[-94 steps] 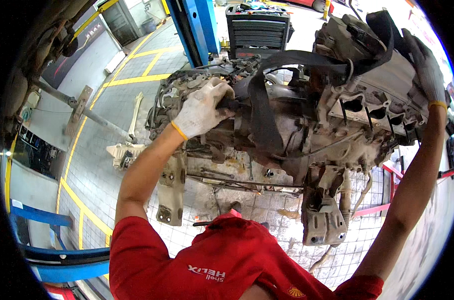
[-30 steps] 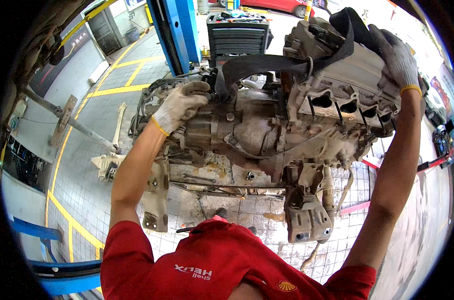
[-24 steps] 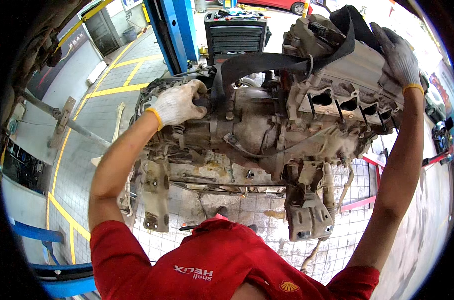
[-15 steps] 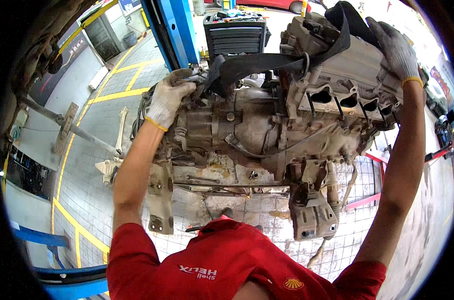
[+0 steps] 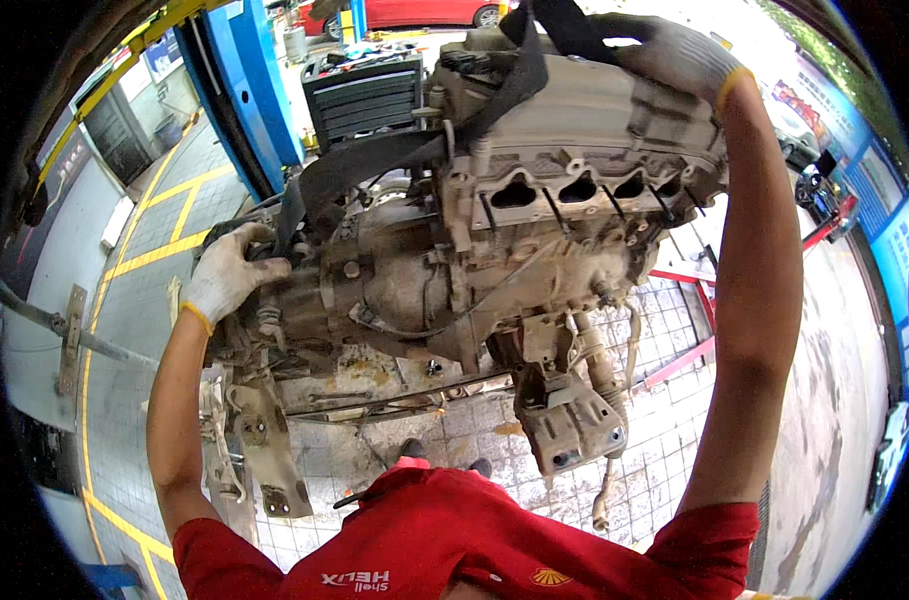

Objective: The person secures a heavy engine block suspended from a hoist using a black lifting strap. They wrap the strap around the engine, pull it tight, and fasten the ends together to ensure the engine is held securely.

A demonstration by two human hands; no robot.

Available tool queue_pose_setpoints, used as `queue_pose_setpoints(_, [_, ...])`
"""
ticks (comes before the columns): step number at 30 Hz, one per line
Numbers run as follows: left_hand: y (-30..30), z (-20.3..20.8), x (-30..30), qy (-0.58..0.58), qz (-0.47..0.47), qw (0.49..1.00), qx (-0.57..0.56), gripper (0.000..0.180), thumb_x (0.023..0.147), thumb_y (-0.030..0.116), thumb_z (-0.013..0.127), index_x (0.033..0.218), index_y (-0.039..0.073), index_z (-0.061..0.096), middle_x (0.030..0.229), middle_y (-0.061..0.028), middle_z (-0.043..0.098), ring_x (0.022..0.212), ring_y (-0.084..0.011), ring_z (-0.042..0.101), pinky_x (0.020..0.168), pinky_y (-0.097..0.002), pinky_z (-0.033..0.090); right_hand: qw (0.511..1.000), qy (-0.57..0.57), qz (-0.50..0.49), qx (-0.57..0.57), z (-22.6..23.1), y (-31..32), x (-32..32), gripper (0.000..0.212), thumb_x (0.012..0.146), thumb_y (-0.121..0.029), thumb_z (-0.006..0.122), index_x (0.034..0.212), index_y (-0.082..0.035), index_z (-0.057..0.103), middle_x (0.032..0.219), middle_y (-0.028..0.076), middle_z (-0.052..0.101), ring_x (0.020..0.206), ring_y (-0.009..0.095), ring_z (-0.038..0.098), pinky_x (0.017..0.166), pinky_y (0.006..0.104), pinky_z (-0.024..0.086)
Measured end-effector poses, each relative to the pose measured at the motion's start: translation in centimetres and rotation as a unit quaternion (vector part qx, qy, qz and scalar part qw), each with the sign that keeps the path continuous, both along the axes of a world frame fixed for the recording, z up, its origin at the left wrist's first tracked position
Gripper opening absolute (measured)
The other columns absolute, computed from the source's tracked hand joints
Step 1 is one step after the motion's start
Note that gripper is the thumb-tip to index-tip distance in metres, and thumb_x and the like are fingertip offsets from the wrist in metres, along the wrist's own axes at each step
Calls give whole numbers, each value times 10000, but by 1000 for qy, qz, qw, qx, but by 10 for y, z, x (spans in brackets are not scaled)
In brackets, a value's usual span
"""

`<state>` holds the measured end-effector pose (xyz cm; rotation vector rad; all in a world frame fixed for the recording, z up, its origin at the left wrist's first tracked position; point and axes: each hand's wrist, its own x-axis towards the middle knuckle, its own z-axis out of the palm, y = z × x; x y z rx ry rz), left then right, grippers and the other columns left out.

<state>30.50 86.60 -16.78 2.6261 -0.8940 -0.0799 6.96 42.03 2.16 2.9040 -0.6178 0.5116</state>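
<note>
A grimy engine [image 5: 575, 130] with a row of dark ports hangs in front of me, joined to a gearbox [image 5: 395, 275] on its left. A wide black lifting strap [image 5: 375, 165] runs from the gearbox's left end across to the engine top and upward. My left hand [image 5: 230, 275], in a white knit glove, is curled over the gearbox's far left end beside the strap; its fingertips are partly hidden. At the engine's upper right, my gloved right hand [image 5: 670, 58] is closed round the strap where it rises from the engine cover.
Below hangs a metal bracket [image 5: 570, 420], and another bracket [image 5: 265, 450] is at left. Several tools lie near a wrench [image 5: 340, 398] under the gearbox. A black tool cart [image 5: 365, 100] and a blue lift post [image 5: 240, 90] stand behind. Red metal legs [image 5: 685, 360] show at right.
The engine, gearbox and both hands now sit further left in view, and the engine looks tilted, its right end higher. Both hands keep their places on the gearbox and strap.
</note>
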Motion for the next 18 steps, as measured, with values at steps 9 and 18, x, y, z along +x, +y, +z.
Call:
queue_pose_setpoints(9, [11,-27,3,54,11,980,-190,465,860,216,803,1248,-20,704,1224,-151,740,1120,-233,690,1021,-343,492,902,46,195,382,36,12,-19,496,868,-230,839,1328,-98,710,985,14,763,894,109,645,816,288,516])
queue_pose_setpoints(18, [4,-31,-9,57,-23,973,-223,472,871,126,801,1301,-15,666,1226,-133,725,1118,-214,668,1024,-339,492,931,-297,60,-206,107,37,-33,200,849,-110,628,960,-181,779,939,87,767,905,325,725,794,411,573])
